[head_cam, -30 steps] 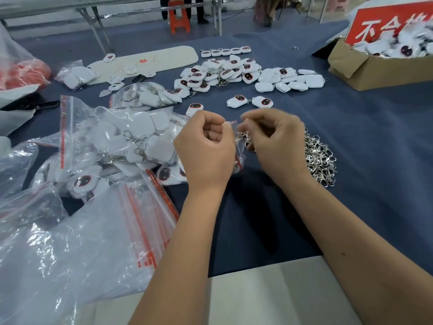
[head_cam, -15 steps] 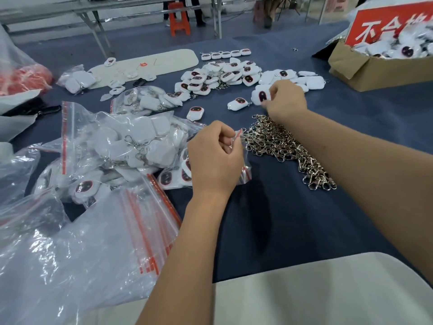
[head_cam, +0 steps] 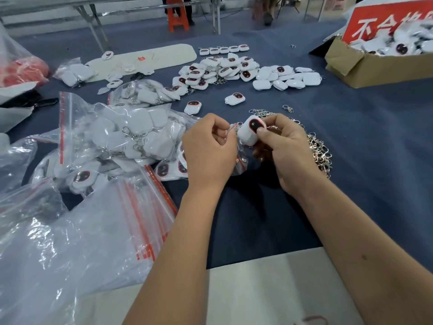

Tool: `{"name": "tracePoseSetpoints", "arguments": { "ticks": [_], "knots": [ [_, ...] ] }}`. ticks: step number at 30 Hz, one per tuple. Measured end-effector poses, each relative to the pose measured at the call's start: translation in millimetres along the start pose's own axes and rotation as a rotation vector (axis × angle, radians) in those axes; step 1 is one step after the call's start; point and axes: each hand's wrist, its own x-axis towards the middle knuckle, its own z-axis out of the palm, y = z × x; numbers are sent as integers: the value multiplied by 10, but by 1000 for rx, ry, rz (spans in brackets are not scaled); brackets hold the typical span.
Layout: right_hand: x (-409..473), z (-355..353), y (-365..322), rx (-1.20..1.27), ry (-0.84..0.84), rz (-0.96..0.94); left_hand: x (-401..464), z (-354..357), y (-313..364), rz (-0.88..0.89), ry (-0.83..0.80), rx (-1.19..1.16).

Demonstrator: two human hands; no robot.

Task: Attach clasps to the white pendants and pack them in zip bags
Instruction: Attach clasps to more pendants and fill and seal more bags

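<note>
Above the clasp pile, my right hand had brought back a white pendant, fingers pinching it; my left hand still pinched the zip bag.

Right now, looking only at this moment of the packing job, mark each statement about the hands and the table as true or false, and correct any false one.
1. The right hand holds a white pendant. True.
2. The left hand lies flat and open on the table. False: it is raised, its fingers pinching the edge of a small zip bag.
3. The pile of metal clasps lies beside the right hand on the blue cloth. True.
4. The cardboard box is empty. False: it holds white pendants.
5. The orange stool stands on the table. False: it stands on the floor beyond it.
</note>
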Motion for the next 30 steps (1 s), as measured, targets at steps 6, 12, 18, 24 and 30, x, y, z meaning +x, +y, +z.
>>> {"name": "tracePoseSetpoints", "arguments": {
  "ticks": [6, 12, 18, 24, 30],
  "knots": [
    [9, -2, 38, -11, -64, -46, 4, 4, -13, -1, 7, 13],
    [12, 15, 16, 245, -114, 34, -4, 16, -27, 8, -5, 33],
    [40, 6, -18, 250, -65, 65, -5, 16, -28, 22, -3, 20],
    [29, 29, 3, 163, -59, 18, -2, 22, -36, 23, -6, 29],
    [55, 43, 55, 81, -32, 4, 1, 17, -33, 10, -11, 17]
  ]
}}
